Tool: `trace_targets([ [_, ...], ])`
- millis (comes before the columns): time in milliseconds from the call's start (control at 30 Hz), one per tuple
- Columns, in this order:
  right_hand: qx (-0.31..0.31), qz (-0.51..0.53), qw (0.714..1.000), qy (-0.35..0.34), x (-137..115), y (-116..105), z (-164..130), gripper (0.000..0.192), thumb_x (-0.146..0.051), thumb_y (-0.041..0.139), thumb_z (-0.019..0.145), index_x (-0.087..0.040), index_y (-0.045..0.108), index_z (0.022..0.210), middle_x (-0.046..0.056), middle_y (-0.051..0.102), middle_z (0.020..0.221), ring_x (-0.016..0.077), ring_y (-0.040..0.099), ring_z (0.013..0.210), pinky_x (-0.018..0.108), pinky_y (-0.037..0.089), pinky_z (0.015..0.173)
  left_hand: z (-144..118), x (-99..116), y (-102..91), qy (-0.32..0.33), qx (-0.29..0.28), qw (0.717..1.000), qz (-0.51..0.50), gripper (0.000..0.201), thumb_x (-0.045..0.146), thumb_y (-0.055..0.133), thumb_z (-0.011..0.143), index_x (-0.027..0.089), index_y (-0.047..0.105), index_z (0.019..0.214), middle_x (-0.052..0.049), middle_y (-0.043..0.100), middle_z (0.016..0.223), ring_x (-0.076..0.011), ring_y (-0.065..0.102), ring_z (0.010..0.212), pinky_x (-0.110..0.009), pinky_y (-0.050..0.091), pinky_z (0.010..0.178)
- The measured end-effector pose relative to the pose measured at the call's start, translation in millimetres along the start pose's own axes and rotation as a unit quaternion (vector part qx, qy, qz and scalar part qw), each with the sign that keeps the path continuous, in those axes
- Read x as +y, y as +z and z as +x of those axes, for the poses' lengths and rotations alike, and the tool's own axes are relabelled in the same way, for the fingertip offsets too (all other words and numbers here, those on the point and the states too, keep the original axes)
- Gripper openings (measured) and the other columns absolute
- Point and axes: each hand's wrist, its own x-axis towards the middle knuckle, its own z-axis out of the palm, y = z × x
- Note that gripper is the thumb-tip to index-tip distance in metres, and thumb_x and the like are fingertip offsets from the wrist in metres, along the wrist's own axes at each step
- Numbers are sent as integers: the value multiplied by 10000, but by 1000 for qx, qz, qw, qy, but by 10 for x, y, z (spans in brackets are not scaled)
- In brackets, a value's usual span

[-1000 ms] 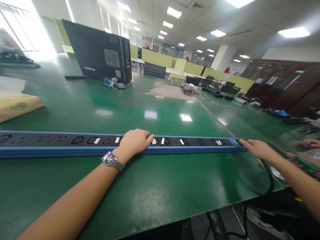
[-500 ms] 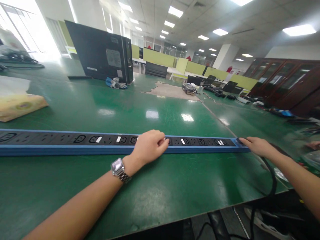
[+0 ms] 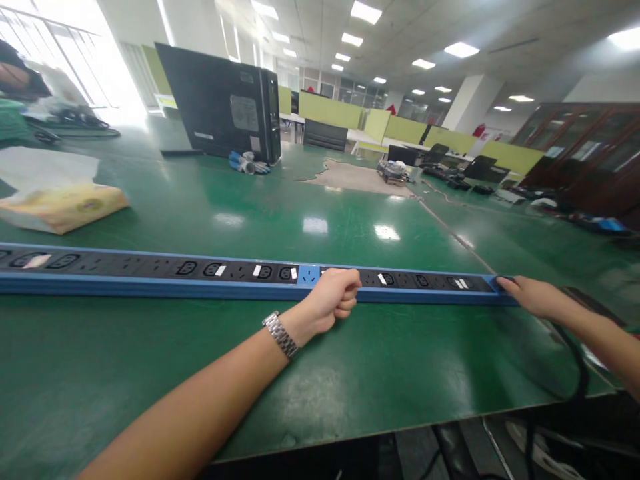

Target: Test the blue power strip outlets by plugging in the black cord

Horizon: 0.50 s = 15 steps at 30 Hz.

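A long blue power strip [image 3: 250, 291] with a black socket face lies across the table. Small white labels [image 3: 383, 279] sit beside some of its sockets, and one socket block [image 3: 309, 275] is blue. My left hand [image 3: 334, 297], with a metal-band watch [image 3: 281, 335] at the wrist, is curled into a fist over the strip's front edge, just right of the blue socket. Whatever its fingers may hold is hidden. At the strip's right end, my right hand [image 3: 533, 295] has its fingers closed on the end piece, near a black cable [image 3: 580, 360].
The green table [image 3: 240, 393] has its near edge below my hands. Behind the strip stand a tissue pack [image 3: 75, 205] and a black computer case [image 3: 220, 107], with grey-blue gloves [image 3: 249, 163] beside it. A person's arm [image 3: 14, 77] shows at far left.
My left hand has slid right along the strip and turned into a tighter fist, uncovering the blue socket. The view has shifted left; my right hand stays at the strip's end.
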Motion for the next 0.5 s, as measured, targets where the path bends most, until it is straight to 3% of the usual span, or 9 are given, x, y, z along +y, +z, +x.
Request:
trace_targets([
  [133,20,20,1000,-8,35,4,-5,535,-443,301,962,-72,663,1094,225,665,1136,315,628,1043,348,444,871,4,39,-11,7,0,1000,24,304,238,516,605,238,220,539,118,156,410,-39,91,372,-200,59,376],
  [200,49,41,998,21,75,-85,-29,573,-498,290,952,-94,685,1049,215,678,1103,326,630,1009,352,451,826,5,88,-48,71,33,988,130,294,263,500,626,233,233,508,99,166,423,-45,123,387,-214,78,393],
  [233,75,54,994,53,92,-157,-48,610,-521,263,951,-95,691,1034,219,681,1090,330,632,987,351,454,791,5,122,-83,125,63,967,211,301,271,503,633,225,246,483,86,177,431,-48,148,402,-221,80,410],
  [300,119,77,984,106,96,-333,-93,660,-542,225,952,-87,697,1031,231,677,1099,328,632,971,339,450,730,13,202,-180,233,132,889,371,323,275,517,634,203,274,433,63,198,446,-53,194,437,-232,77,443],
  [367,108,88,986,88,40,-496,-135,625,-528,260,954,-95,708,1017,216,678,1121,305,627,992,311,442,730,30,281,-293,287,179,829,446,334,269,517,629,192,281,406,52,205,453,-56,221,457,-234,86,457],
  [400,82,89,991,55,-14,-553,-152,586,-520,299,950,-110,716,988,195,686,1115,289,625,1000,295,437,749,40,315,-342,291,194,827,441,331,265,511,628,194,276,405,52,205,450,-56,226,454,-231,96,453],
  [433,58,90,994,22,-81,-591,-167,551,-512,332,946,-123,722,952,174,695,1098,276,624,996,284,433,765,46,345,-382,283,204,844,408,329,264,506,627,199,267,411,56,203,443,-54,224,442,-228,107,444],
  [500,46,101,994,-14,-244,-613,-202,495,-485,372,942,-138,717,870,147,709,1034,255,628,950,276,430,764,48,387,-421,238,202,908,279,328,266,511,623,217,245,438,73,194,424,-47,196,401,-221,114,412],
])
